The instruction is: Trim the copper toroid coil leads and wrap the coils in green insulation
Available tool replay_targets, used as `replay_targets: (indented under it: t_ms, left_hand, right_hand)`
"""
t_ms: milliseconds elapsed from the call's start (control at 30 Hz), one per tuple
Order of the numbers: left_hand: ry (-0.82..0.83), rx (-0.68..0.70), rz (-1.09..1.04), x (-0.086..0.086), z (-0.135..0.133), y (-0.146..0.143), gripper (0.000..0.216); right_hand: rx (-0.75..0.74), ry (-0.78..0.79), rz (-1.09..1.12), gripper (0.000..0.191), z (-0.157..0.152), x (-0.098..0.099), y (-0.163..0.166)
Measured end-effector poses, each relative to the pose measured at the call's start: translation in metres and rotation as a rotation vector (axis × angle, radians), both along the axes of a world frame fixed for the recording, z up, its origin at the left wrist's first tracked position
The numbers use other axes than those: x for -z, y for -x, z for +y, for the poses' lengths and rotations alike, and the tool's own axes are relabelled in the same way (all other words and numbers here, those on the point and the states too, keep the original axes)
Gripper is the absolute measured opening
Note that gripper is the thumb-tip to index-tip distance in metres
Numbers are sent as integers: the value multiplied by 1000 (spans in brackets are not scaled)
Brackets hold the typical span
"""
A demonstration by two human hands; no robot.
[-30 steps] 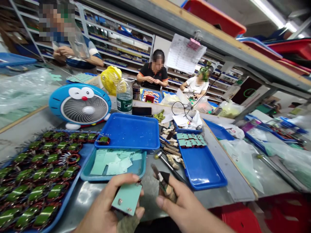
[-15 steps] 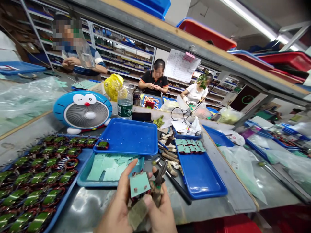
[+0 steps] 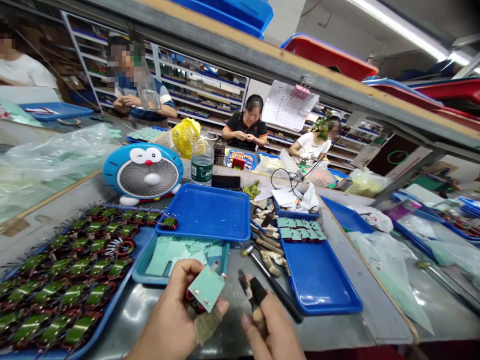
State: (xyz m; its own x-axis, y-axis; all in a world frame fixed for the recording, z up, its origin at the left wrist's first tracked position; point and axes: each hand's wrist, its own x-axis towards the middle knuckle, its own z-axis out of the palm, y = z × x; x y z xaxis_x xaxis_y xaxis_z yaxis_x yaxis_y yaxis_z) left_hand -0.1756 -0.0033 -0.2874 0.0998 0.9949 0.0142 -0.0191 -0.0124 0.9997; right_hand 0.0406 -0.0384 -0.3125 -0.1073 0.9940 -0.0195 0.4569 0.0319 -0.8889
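Note:
My left hand point(image 3: 174, 312) is closed around a copper-wound coil point(image 3: 195, 304) with a pale green square board point(image 3: 207, 288) on top. Wire leads stick up through the board, and olive tape wraps my thumb. To the right, my right hand point(image 3: 277, 325) grips a pair of pliers point(image 3: 245, 287), their jaws pointing up and apart from the board. Black covering sits on one of its fingertips. Beyond my left hand lies a teal tray point(image 3: 140, 272) with loose green boards point(image 3: 168, 255). A hammer point(image 3: 275, 285) rests on the bench beyond my right hand.
At left, a blue tray point(image 3: 140, 240) holds rows of green-topped coils point(image 3: 80, 270). The right blue tray point(image 3: 322, 280) has several boarded coils point(image 3: 302, 230) at its far end. Another blue tray point(image 3: 206, 210), a cartoon fan point(image 3: 144, 172) and a bottle point(image 3: 201, 167) stand ahead. Co-workers sit opposite.
My hands have moved apart. The pliers have gone right, away from the board, while the coil in my left hand has tilted. The camera view has shifted slightly left.

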Motion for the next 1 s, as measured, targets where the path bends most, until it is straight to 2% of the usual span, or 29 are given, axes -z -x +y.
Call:
replay_targets:
  t_ms: [67,167,233,300,400,533,633,700,767,900,1000]
  left_hand:
    - [-82,-39,133,2,-1,1,65]
    - [-264,-54,243,1,-4,1,69]
    - [-418,-24,299,-1,-5,1,64]
    - [-553,35,348,-5,-4,4,52]
    - [-655,126,404,-11,-4,5,31]
    - [-698,218,437,-19,-5,4,25]
    - [-732,163,404,-24,-6,4,30]
    - [-727,77,370,-25,-6,6,33]
    - [-706,41,344,-24,-7,8,33]
    - [-657,74,225,-24,-11,7,32]
    - [-661,33,166,-32,-14,5,26]
  right_hand:
    - [-129,-125,-244,61,-2,-9,-10]
    - [-225,-228,-439,72,4,-29,-14]
    - [-256,-255,-539,63,11,-42,-14]
    - [-304,-255,-623,43,18,-54,-17]
    - [-405,-245,-714,18,25,-72,-25]
    - [-533,-260,-855,15,30,-107,-35]
    - [-584,-333,-978,15,37,-131,-34]
    - [-566,-358,-953,13,40,-135,-29]
    - [-540,-330,-851,13,40,-128,-24]
    - [-533,-273,-767,17,33,-106,-20]
    - [-573,-245,-728,21,29,-115,-23]
